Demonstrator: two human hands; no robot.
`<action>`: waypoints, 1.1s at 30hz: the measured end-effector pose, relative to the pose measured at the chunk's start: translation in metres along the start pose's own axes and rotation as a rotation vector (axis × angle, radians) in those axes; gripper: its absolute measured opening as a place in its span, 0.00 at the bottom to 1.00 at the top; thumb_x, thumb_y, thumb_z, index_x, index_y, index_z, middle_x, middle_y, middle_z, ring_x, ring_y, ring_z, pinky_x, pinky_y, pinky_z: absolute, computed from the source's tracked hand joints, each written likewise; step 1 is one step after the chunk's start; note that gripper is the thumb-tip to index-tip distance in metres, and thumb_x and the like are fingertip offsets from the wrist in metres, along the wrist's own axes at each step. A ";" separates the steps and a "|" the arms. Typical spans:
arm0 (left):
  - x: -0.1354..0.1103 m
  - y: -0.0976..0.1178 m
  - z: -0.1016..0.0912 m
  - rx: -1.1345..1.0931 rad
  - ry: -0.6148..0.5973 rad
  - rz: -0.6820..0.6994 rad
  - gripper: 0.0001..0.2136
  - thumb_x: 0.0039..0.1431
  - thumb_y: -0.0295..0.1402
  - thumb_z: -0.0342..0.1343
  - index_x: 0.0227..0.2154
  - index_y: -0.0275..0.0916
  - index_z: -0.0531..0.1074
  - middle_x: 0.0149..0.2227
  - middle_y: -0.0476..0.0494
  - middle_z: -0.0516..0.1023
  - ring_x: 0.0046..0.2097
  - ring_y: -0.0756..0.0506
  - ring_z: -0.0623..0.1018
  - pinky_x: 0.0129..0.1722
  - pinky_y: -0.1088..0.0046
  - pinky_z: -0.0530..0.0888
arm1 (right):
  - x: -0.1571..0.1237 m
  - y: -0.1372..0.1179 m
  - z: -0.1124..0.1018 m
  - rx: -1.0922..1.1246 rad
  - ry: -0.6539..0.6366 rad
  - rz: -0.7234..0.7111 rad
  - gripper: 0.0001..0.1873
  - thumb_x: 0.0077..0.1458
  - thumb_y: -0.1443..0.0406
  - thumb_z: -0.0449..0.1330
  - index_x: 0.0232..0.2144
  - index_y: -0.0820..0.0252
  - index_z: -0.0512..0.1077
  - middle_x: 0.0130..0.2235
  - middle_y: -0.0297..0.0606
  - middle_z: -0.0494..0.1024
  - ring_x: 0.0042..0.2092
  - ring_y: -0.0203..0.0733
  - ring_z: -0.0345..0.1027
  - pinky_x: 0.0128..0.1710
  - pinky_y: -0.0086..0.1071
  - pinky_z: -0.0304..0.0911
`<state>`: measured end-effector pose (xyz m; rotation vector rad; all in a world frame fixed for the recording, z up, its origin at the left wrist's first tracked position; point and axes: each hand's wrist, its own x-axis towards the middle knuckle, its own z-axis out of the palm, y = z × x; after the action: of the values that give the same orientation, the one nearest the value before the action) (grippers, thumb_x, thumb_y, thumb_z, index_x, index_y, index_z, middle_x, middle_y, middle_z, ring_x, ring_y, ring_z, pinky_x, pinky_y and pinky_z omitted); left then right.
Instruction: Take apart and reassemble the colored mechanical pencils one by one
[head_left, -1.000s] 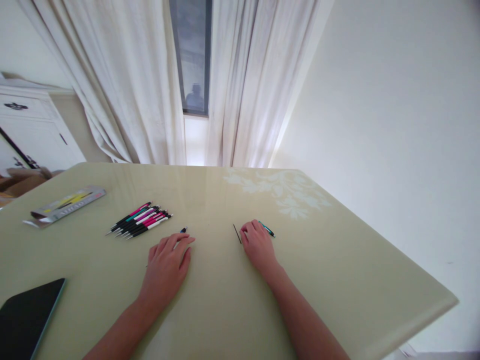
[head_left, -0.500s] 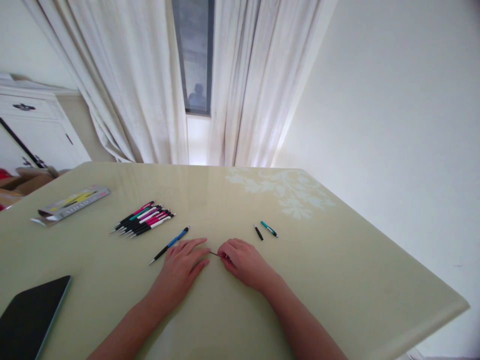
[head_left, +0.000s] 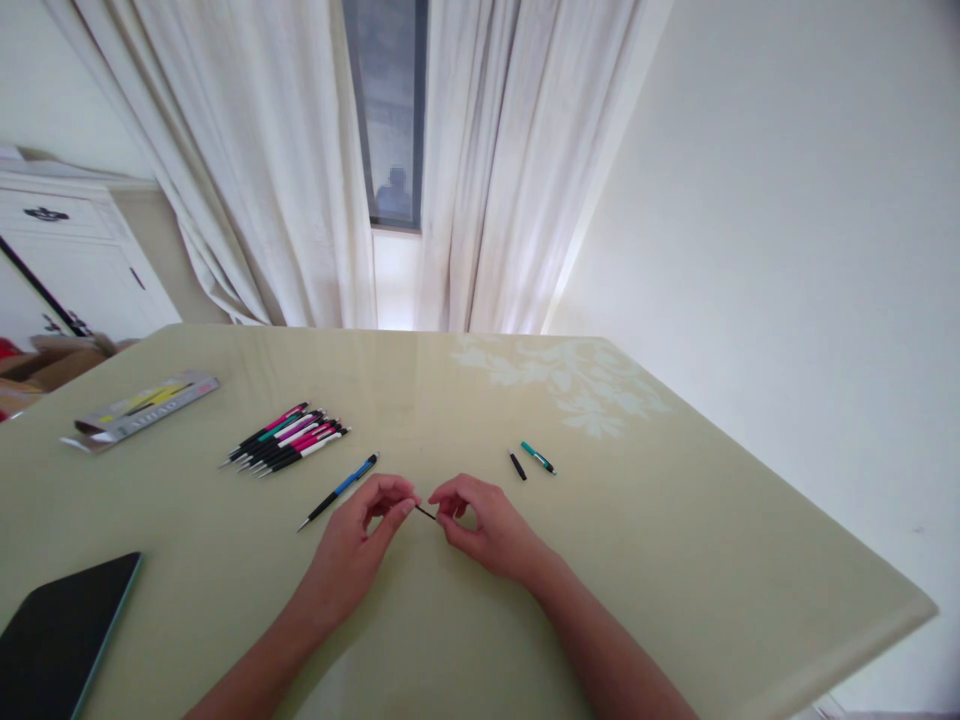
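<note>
Between my hands is a thin dark rod (head_left: 425,512), which looks like a pen refill. My left hand (head_left: 360,540) pinches its left end with thumb and fingertips. At the other end, my right hand (head_left: 487,525) has thumb and curled fingers closed on the rod; its tip is hidden there. Just left of my left hand lies a blue and black pen (head_left: 339,491). Beyond my right hand rest a black pen grip piece (head_left: 517,465) and a teal pen barrel (head_left: 538,458), apart from each other.
Several pens (head_left: 289,440) in pink, white, green and black lie side by side at the left. Behind them is an opened pen box (head_left: 146,408). A dark tablet-like slab (head_left: 67,630) sits at the near left of the pale table (head_left: 675,560). Curtains hang beyond the far edge.
My left hand has gone from spread, nearly flat fingers to a pinch on the rod's left end. My right hand's fingers have shifted slightly, and more of the hand's inner side shows.
</note>
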<state>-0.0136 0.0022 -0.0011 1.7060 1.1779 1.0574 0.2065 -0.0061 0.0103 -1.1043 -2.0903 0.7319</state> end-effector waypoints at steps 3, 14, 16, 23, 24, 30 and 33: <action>-0.002 0.003 0.004 -0.182 0.012 -0.075 0.16 0.61 0.46 0.61 0.44 0.41 0.74 0.40 0.43 0.83 0.43 0.42 0.83 0.45 0.65 0.79 | 0.000 -0.002 0.002 0.112 0.033 -0.001 0.11 0.59 0.70 0.60 0.44 0.56 0.74 0.38 0.35 0.79 0.37 0.37 0.73 0.42 0.31 0.69; -0.006 0.011 0.010 -0.237 -0.091 -0.127 0.12 0.61 0.43 0.61 0.38 0.40 0.76 0.30 0.50 0.77 0.28 0.49 0.76 0.30 0.73 0.75 | 0.001 -0.002 0.000 0.532 0.147 0.063 0.08 0.60 0.63 0.66 0.42 0.56 0.72 0.39 0.38 0.81 0.42 0.40 0.76 0.47 0.37 0.71; -0.006 0.012 0.008 -0.205 -0.105 -0.118 0.11 0.61 0.43 0.61 0.33 0.39 0.78 0.28 0.49 0.78 0.30 0.47 0.77 0.34 0.72 0.75 | 0.002 -0.003 0.000 0.539 0.157 0.062 0.08 0.60 0.62 0.66 0.41 0.56 0.73 0.39 0.38 0.81 0.42 0.40 0.77 0.47 0.37 0.71; -0.005 0.008 0.004 -0.205 -0.138 -0.126 0.12 0.62 0.42 0.59 0.39 0.40 0.82 0.34 0.44 0.83 0.36 0.44 0.80 0.40 0.70 0.76 | 0.002 -0.001 0.001 0.539 0.201 0.057 0.08 0.59 0.62 0.67 0.39 0.56 0.74 0.37 0.36 0.79 0.40 0.39 0.76 0.45 0.36 0.71; -0.005 0.007 0.005 -0.206 -0.139 -0.122 0.12 0.62 0.42 0.59 0.39 0.40 0.82 0.33 0.44 0.82 0.36 0.44 0.79 0.40 0.70 0.76 | 0.002 -0.001 0.001 0.529 0.206 0.062 0.08 0.59 0.62 0.67 0.39 0.56 0.74 0.37 0.36 0.79 0.40 0.39 0.76 0.45 0.36 0.71; -0.005 0.010 0.006 -0.260 -0.151 -0.141 0.11 0.60 0.41 0.62 0.37 0.39 0.80 0.30 0.46 0.81 0.33 0.46 0.78 0.35 0.72 0.75 | 0.001 0.001 0.001 0.539 0.145 0.051 0.07 0.61 0.63 0.66 0.40 0.57 0.74 0.38 0.37 0.81 0.41 0.40 0.77 0.45 0.36 0.72; -0.006 0.008 0.007 -0.277 -0.157 -0.195 0.11 0.57 0.40 0.65 0.38 0.39 0.78 0.30 0.46 0.82 0.32 0.46 0.79 0.33 0.72 0.74 | -0.001 -0.001 0.001 0.523 0.102 0.062 0.07 0.60 0.63 0.67 0.40 0.57 0.74 0.39 0.37 0.83 0.41 0.41 0.78 0.45 0.36 0.72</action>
<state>-0.0057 -0.0062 0.0028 1.4018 1.0222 0.9033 0.2056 -0.0074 0.0099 -0.8893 -1.6468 1.1449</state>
